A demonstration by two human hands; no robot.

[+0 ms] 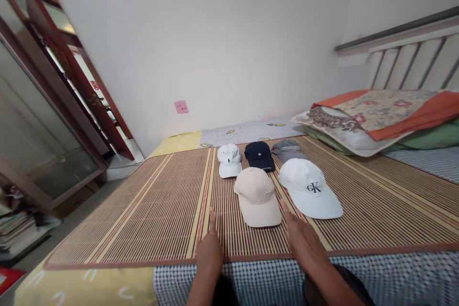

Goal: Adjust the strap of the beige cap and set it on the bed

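A beige baseball cap point(256, 196) lies on the striped bamboo mat with its brim towards me. My left hand point(210, 246) is just left of it, a finger stretched forward, apart from the cap and holding nothing. On the other side, my right hand point(303, 236) is open near the brim's right edge, fingers pointing forward. A white cap with a CK logo point(310, 189) sits close beyond my right hand. Behind these lie a white cap with a small dark logo point(229, 160), a navy cap point(259, 155) and a partly covered grey cap point(289, 149).
The bamboo mat point(143, 220) covers a bed with yellow and checked bedding. Stacked pillows point(387, 114) lie at the right beside a white headboard point(412, 64). A white wall point(215, 38) with a pink note point(181, 107) stands behind; a doorway is at the left.
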